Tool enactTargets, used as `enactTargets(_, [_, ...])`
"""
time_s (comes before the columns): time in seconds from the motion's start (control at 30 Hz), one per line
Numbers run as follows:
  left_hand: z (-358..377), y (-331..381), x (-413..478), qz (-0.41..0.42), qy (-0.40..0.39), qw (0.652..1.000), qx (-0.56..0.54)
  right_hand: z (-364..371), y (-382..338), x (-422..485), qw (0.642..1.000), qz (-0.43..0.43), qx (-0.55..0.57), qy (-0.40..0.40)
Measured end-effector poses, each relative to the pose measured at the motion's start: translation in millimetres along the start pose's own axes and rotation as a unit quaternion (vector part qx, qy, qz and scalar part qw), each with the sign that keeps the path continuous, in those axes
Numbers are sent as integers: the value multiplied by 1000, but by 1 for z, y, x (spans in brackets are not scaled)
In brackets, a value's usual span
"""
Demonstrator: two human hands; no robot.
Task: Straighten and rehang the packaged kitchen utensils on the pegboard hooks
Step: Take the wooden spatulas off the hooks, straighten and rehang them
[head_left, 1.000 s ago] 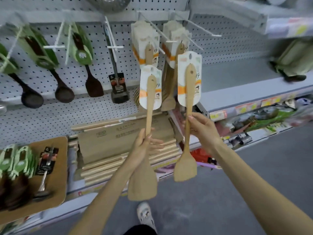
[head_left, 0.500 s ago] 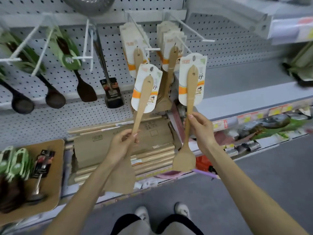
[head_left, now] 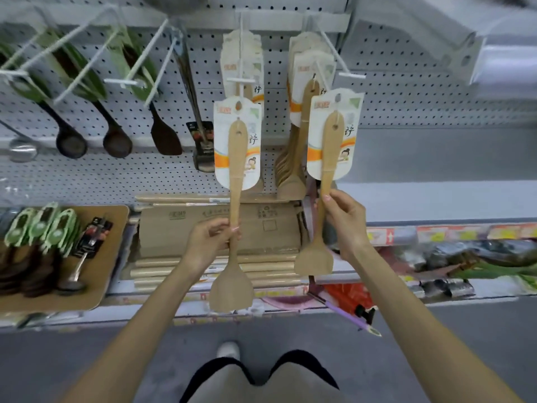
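Left hand grips the left spatula by its handle, right hand pinches the right spatula likewise, cards upright above the fingers, holes near the hooks, evidently for rehanging.

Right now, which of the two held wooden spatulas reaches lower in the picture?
The pale wooden spatula in the left hand: its broad blade ends clearly lower than that of the other spatula, which the right hand holds.

Left spatula beside right spatula, both before pegboard, cardboard boxes below
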State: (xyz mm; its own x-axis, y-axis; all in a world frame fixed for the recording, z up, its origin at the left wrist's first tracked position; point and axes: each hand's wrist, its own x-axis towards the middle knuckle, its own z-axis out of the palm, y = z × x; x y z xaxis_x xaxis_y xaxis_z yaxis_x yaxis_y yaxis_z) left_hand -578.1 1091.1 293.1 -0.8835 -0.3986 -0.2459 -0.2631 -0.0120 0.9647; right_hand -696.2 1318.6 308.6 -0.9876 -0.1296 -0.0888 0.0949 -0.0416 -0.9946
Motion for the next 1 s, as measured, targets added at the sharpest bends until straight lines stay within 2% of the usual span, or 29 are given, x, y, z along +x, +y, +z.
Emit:
enactTargets(0.33, [-4, -12, -17, -28, 48, 998, -1, -8, 10, 13, 999, 1, -31, -31])
enactTargets(0.83, [-1, -1, -17, -6, 43, 999, -15, 44, -9, 83, 998, 60, 14, -5])
enactTargets(1.0, [-4, -3, -17, -7, 39, 999, -32, 48, -1, 93, 996, 86, -19, 8])
